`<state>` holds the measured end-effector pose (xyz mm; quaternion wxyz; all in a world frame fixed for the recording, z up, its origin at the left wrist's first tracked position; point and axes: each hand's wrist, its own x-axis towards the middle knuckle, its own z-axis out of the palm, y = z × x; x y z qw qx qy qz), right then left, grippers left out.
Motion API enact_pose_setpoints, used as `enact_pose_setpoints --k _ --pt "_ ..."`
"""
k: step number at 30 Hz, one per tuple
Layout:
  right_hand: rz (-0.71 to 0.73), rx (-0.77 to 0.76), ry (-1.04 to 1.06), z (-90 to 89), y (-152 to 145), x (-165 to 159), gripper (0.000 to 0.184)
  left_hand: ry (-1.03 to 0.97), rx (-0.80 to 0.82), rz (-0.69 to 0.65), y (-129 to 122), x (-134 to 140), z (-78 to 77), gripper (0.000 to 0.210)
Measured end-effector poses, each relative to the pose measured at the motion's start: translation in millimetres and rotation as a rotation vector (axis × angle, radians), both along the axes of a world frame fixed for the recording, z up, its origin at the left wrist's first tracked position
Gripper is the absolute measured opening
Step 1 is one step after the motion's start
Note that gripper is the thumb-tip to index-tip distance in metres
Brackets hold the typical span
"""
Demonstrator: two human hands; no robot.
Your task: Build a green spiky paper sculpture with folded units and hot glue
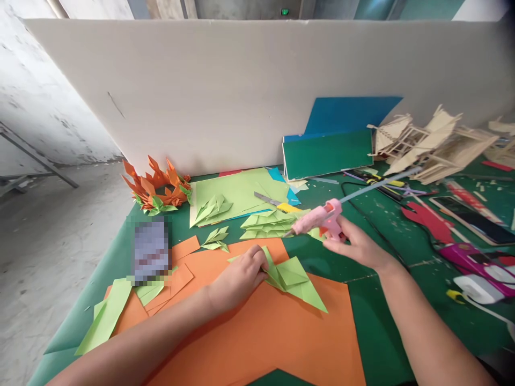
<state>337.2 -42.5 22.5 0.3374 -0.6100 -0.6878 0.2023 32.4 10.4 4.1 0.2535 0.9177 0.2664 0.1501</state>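
Note:
My left hand is closed on a folded light-green paper leaf, above a large orange paper sheet. In my right hand is a pink hot glue gun, its nozzle pointing left and down toward the folded leaf but apart from it. A long glue stick juts from the back of the gun. Just beyond my left hand, several folded green leaves lie in a row. A smaller folded green piece rests to their left.
An orange and green folded-paper ring stands at the back left. A yellow utility knife lies on green paper. Wooden stick models, a phone and a purple power strip occupy the right. A pale board closes off the back.

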Motion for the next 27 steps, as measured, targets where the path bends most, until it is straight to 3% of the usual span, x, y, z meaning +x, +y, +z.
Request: enact_pose_setpoints --k 3,7,12,20,27 --pt "0.034 -0.043 -0.128 5.2 -2.2 -19.7 0.058 0.007 -0.018 0.024 0.7 -0.8 -1.2 0.01" --pt "0.018 0.05 -0.325 3.9 0.4 -35.0 0.035 -0.018 -0.05 0.027 0.9 -1.5 -0.5 0.009" --pt "0.02 0.155 -0.491 -3.0 3.5 -38.7 0.021 -0.016 -0.05 0.031 0.8 -1.7 -0.1 0.009" --pt "0.063 0.246 -0.598 -17.8 7.0 -34.7 0.014 -0.012 -0.06 0.041 0.0 -1.4 1.4 0.01" --pt "0.11 0.35 -0.65 -20.6 7.8 -31.2 0.008 -0.001 -0.072 0.032 1.1 -1.5 0.2 0.011"
